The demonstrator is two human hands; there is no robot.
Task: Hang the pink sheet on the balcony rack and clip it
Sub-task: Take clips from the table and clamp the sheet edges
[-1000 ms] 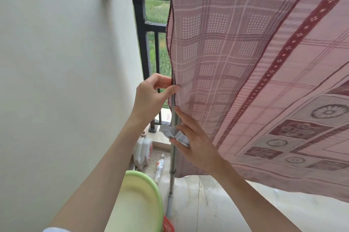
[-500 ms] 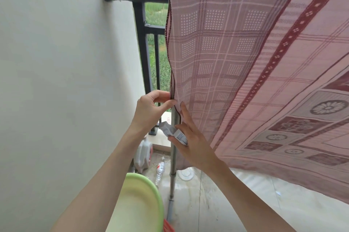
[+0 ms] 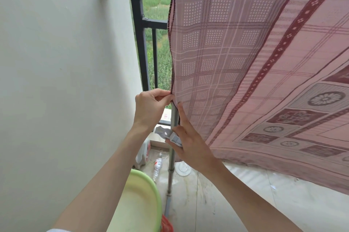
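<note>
The pink patterned sheet (image 3: 245,57) hangs from above and fills the upper right of the view, its dark left hem running down the middle. My left hand (image 3: 151,107) pinches that hem near the sheet's lower corner. My right hand (image 3: 186,137) holds grey-and-white clips (image 3: 169,134) in its palm while its index finger points up and touches the hem just right of my left hand. The rack's grey metal pole (image 3: 172,148) stands upright behind both hands. The rack's top bar is hidden.
A white wall (image 3: 56,80) closes the left side. The black balcony railing (image 3: 139,23) stands behind the sheet. A green basin (image 3: 139,203) sits below my left arm. A plastic bottle (image 3: 157,166) and a white jug (image 3: 142,156) lie on the tiled floor.
Both hands have slid down along the hem toward the sheet's lower corner. My right index finger has come up close to my left hand. The sheet's lower edge has lifted somewhat.
</note>
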